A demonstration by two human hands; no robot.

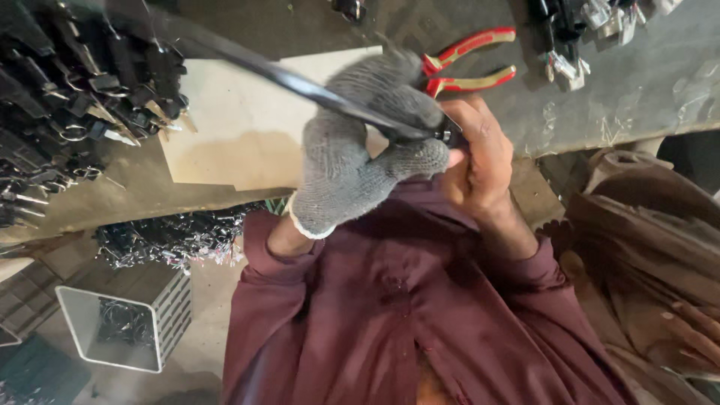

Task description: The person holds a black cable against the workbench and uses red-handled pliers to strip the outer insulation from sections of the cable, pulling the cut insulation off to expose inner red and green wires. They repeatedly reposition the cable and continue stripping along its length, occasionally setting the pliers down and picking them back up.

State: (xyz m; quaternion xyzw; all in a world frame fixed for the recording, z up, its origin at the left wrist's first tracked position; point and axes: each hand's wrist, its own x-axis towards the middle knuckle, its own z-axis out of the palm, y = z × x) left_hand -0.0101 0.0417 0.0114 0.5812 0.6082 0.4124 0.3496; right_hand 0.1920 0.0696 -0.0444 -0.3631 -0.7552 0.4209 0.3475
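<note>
My left hand (360, 150) wears a grey knitted glove and is closed around a long black cable (247, 64) that runs up and to the left out of view. My bare right hand (476, 154) pinches the cable's end, a small black fitting (448, 136), right beside the gloved fingers. Both hands are held close together above the bench edge, in front of my dark red shirt (390, 315). Just behind the hands, pliers with red and yellow handles (472, 64) lie on the bench.
A pale board (232, 127) lies on the grey bench (622, 90). Heaps of black cable pieces with metal ends (82, 90) fill the left side. More connectors (577, 37) sit top right. A white crate (124, 330) stands on the floor, brown sacking (652, 240) at right.
</note>
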